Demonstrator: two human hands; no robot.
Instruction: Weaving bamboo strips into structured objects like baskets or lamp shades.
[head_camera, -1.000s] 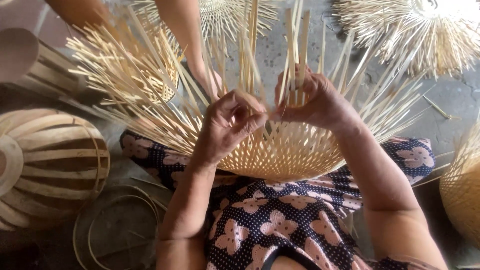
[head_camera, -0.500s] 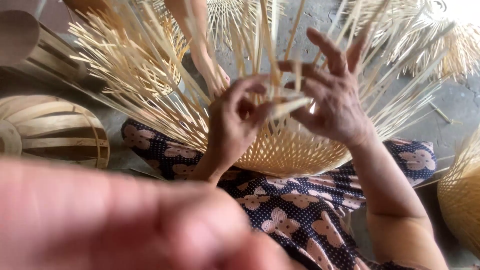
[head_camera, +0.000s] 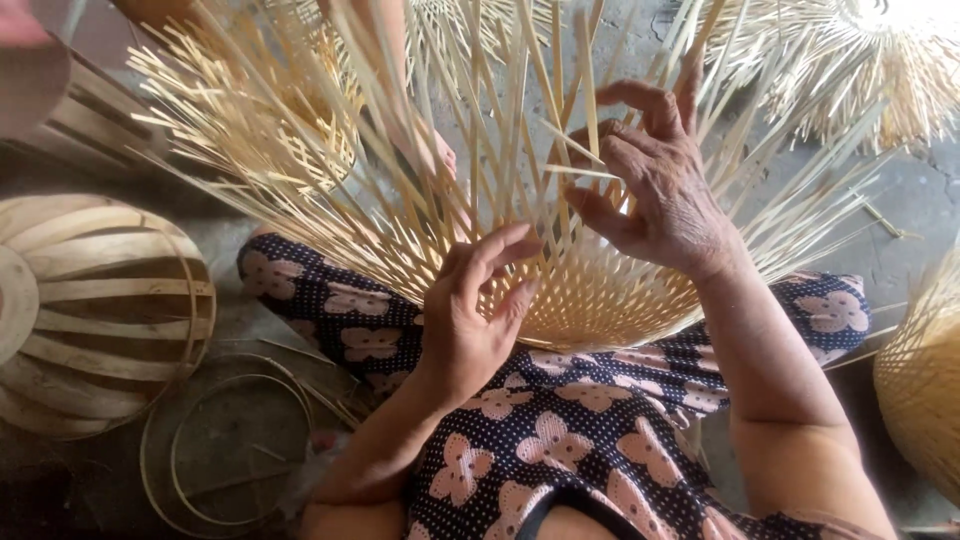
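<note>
A half-woven bamboo basket (head_camera: 590, 300) rests on my lap, its loose pale strips fanning upward. My left hand (head_camera: 475, 310) lies against the woven rim, fingers curled apart, touching strips at the near side. My right hand (head_camera: 655, 180) is higher, among the upright strips, with thumb and fingers pinching a thin bamboo strip (head_camera: 575, 150) that runs crosswise. My dark floral-print clothing (head_camera: 560, 420) shows under the basket.
A domed slatted bamboo frame (head_camera: 100, 310) stands at the left, with bamboo hoops (head_camera: 225, 450) on the ground beside it. Another person's foot (head_camera: 435, 150) shows beyond the strips. More unfinished woven pieces lie at the top right (head_camera: 850, 60), far left (head_camera: 250, 110) and right edge (head_camera: 925, 380).
My hands have moved apart: the left dropped to the woven rim, the right rose among the strips. A blurred arm that crossed the foreground half a second ago is gone.
</note>
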